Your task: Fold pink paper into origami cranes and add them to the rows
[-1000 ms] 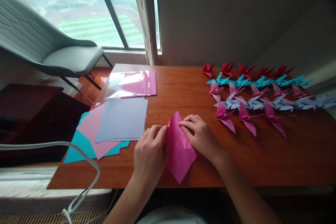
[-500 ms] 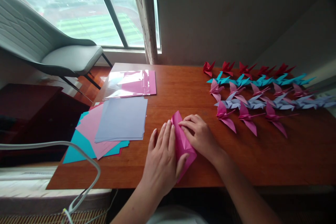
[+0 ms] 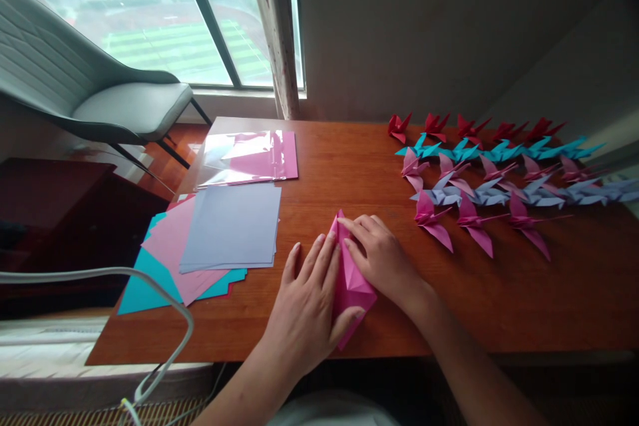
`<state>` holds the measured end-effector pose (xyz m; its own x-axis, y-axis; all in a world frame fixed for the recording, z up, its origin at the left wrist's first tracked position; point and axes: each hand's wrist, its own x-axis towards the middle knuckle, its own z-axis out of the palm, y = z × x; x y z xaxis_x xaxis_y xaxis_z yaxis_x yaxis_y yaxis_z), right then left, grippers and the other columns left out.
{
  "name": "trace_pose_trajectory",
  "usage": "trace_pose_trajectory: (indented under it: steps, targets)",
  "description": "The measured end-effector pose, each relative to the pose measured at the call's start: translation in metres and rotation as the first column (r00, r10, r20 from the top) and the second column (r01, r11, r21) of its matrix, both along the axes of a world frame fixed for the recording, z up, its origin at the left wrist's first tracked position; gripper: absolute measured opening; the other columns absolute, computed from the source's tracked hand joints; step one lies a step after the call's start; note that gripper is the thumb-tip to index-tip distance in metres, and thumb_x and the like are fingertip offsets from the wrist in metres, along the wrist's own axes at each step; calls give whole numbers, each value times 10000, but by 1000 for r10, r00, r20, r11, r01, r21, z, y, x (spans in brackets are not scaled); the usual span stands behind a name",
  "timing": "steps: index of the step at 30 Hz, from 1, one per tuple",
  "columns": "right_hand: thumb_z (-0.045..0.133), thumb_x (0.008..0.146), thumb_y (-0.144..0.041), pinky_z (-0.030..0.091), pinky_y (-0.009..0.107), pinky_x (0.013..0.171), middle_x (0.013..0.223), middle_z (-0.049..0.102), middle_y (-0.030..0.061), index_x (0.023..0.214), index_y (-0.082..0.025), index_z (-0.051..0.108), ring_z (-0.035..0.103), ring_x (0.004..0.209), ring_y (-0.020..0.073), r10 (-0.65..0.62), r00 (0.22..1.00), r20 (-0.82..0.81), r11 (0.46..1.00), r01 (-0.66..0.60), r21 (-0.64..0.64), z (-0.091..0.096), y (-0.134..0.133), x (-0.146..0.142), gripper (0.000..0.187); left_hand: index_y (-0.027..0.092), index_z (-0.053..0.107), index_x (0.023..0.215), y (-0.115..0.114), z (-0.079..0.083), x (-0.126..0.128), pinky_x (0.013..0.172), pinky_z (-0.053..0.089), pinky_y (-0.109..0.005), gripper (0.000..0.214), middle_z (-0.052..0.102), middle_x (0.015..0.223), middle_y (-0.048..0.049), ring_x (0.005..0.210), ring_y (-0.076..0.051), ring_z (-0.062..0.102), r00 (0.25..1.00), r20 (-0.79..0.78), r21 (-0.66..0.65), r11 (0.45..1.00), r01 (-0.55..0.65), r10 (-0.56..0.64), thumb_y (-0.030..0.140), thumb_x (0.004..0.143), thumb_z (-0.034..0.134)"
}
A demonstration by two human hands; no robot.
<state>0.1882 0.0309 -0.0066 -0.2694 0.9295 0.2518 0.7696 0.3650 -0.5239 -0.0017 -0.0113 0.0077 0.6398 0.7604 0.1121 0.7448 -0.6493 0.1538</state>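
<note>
A bright pink sheet of origami paper (image 3: pixel 353 281), folded into a long pointed shape, lies on the table between my hands. My left hand (image 3: pixel 309 299) rests flat along its left side, fingers stretched out and thumb over the lower part. From the right, my right hand (image 3: pixel 382 256) has its fingers bent, with thumb and forefinger at a folded edge near the upper tip. What lies under the left fingers is hidden.
Several paper cranes, among them a magenta crane (image 3: pixel 472 223), stand in rows at the right. Grey-blue sheets (image 3: pixel 232 226) lie over pink and turquoise ones at the left. Behind them is a clear plastic packet (image 3: pixel 239 160). A white cable (image 3: pixel 150 283) curves past the table's left corner.
My right fingertips have moved up along the folded edge toward the paper's tip. The left fingers have shifted slightly, and more of the paper's upper part shows.
</note>
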Motion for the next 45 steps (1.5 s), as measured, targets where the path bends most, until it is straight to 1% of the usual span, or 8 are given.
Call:
trace_pose_trajectory:
  steps: [5,12,18,21,26,32,38,45]
  targets:
    - [487,968,-146,528,453,909,1011,645,100,1360,-186,578,568,963,271,-1,998,59,1000,3,-30,4,1,-2,405,90,292,1580,2,0,-3,1237,122,-503,848,279,1648,-169,1529,-339,236,999,2,-6,999,37,-37,652,955,409]
    - [488,966,-153,528,455,923,1023,639,104,1392,-198,554,564,975,269,2,996,92,999,1,-40,3,1,-2,433,86,264,1587,8,2,-10,1251,36,-482,852,197,1672,-153,1544,-319,198,996,-20,-38,995,91,-91,649,961,391]
    - [468,984,-170,529,454,929,1018,634,119,1383,-135,562,549,972,272,-3,989,150,999,10,-48,6,1,-6,411,74,241,1590,7,2,-10,1248,3,-480,844,180,1672,-158,1547,-313,190,995,-26,-41,995,94,-95,628,970,385]
    - [463,992,-177,525,450,934,1019,633,123,1377,-123,566,548,973,273,-5,987,160,998,13,-53,8,1,-7,402,83,243,1591,7,2,-9,1248,-11,-477,835,183,1673,-146,1547,-306,190,995,-29,-56,994,89,-91,625,972,384]
    - [465,996,-199,526,452,912,1013,635,124,1382,-137,558,551,961,275,-12,984,177,999,20,-44,8,2,-8,402,72,276,1580,7,3,-9,1248,19,-497,826,231,1661,-161,1534,-322,227,995,-15,-45,995,94,-95,619,972,393]
    - [451,999,-211,520,458,918,1019,637,137,1390,-105,548,555,973,286,-29,977,210,998,41,-53,7,3,-10,417,79,311,1569,9,4,-10,1247,102,-498,803,294,1643,-166,1519,-329,270,995,10,-40,995,95,-95,603,970,417]
    - [463,994,-204,517,458,930,1034,639,147,1402,-69,539,549,987,290,-38,969,243,997,54,-60,9,3,-13,437,76,307,1569,8,4,-10,1247,58,-511,836,268,1650,-165,1528,-329,247,995,-7,-58,993,102,-103,648,965,394]
    - [461,994,-210,517,463,918,1032,644,152,1402,-72,539,550,989,296,-38,966,257,997,54,-54,9,4,-13,438,64,298,1569,9,5,-10,1243,75,-514,801,279,1645,-170,1521,-331,263,993,-8,-44,992,114,-115,598,980,399]
